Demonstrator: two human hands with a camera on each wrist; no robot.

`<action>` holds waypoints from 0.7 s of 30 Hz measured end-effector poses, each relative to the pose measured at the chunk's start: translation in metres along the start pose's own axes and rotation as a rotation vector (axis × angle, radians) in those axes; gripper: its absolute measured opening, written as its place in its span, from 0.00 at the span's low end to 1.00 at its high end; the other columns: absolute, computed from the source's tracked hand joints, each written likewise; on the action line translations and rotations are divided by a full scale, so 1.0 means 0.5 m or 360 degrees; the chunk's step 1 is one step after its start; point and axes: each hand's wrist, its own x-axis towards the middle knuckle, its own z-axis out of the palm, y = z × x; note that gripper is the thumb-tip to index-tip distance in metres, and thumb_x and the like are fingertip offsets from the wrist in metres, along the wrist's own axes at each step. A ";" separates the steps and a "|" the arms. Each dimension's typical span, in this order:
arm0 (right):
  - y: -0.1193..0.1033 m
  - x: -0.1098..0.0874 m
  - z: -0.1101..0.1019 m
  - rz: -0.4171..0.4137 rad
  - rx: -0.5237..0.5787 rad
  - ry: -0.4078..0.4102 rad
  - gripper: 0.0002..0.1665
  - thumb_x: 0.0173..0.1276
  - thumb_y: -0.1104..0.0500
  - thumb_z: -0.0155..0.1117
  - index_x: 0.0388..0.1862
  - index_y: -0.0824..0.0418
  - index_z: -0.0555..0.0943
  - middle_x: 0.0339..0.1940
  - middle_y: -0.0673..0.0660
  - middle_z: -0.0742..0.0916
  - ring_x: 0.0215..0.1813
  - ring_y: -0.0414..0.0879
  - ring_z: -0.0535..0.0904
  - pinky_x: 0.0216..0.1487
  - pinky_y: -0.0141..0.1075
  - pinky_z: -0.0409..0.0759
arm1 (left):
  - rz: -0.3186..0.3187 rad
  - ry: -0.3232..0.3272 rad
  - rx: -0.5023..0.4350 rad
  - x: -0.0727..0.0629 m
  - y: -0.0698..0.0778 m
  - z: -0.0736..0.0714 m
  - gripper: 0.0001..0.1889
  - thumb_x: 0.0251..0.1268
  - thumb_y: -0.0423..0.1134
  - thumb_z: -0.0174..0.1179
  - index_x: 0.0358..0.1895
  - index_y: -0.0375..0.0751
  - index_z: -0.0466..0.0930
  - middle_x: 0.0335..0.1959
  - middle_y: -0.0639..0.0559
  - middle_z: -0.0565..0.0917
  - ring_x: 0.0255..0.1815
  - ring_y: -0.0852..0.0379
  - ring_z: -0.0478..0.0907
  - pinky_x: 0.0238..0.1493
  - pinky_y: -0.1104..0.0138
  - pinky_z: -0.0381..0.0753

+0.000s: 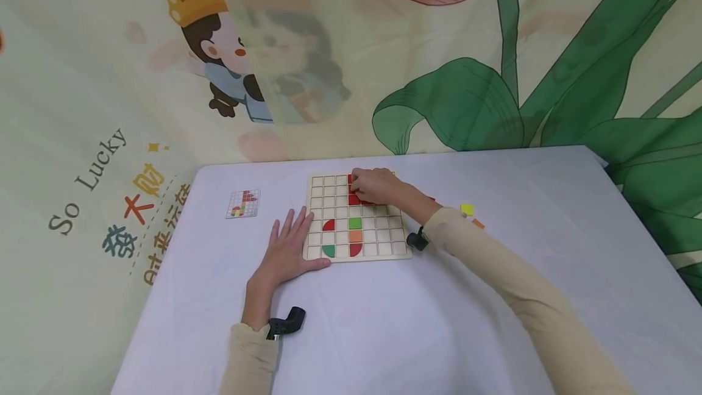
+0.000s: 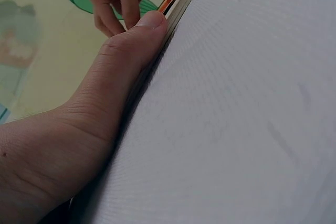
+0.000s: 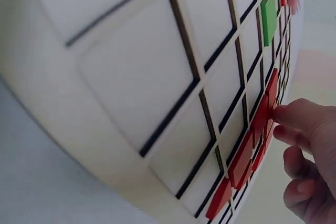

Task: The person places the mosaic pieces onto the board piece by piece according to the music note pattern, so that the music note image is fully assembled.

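Observation:
A wooden grid board (image 1: 375, 217) lies on the white cloth. Fingers spread, my left hand (image 1: 287, 252) rests along its left edge, the thumb at the near-left corner. My right hand (image 1: 381, 186) is over the far part of the board; its thumb and forefinger pinch a red tile (image 3: 270, 113), its edges partly hidden by the fingertips. More red tiles (image 3: 241, 160) sit in nearby squares. Closer to me on the board are a green square (image 1: 355, 223), an orange square (image 1: 355, 236) and a few rounded tiles, including a red one (image 1: 328, 225) and a green one (image 1: 328, 251).
A small pattern card (image 1: 243, 204) with a coloured grid lies left of the board. Beyond the right forearm are loose tiles, a yellow one (image 1: 467, 209) and an orange one (image 1: 478, 224). A printed curtain (image 1: 329, 78) hangs behind the table.

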 end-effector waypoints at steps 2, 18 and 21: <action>-0.006 -0.012 -0.002 0.0027 0.0042 0.0080 0.14 0.71 0.58 0.58 0.51 0.53 0.85 0.50 0.54 0.82 0.40 0.44 0.80 0.36 0.35 0.80 | 0.0003 -0.0005 0.0005 0.000 0.000 -0.002 0.60 0.47 0.72 0.62 0.79 0.48 0.43 0.82 0.49 0.42 0.82 0.43 0.34 0.78 0.42 0.34; -0.018 -0.286 0.033 0.0225 0.0334 0.0418 0.22 0.63 0.56 0.70 0.57 0.51 0.82 0.48 0.51 0.86 0.44 0.44 0.84 0.32 0.28 0.79 | -0.0003 0.0003 -0.0018 0.000 0.000 0.000 0.60 0.46 0.71 0.63 0.79 0.48 0.43 0.82 0.50 0.42 0.82 0.43 0.33 0.78 0.42 0.33; -0.006 -0.323 0.033 0.0273 0.0322 0.0504 0.22 0.62 0.58 0.69 0.57 0.52 0.82 0.47 0.52 0.86 0.39 0.44 0.84 0.26 0.26 0.75 | 0.0002 0.0017 -0.0014 -0.002 0.002 0.000 0.60 0.46 0.72 0.63 0.79 0.48 0.44 0.82 0.49 0.43 0.82 0.43 0.34 0.78 0.42 0.34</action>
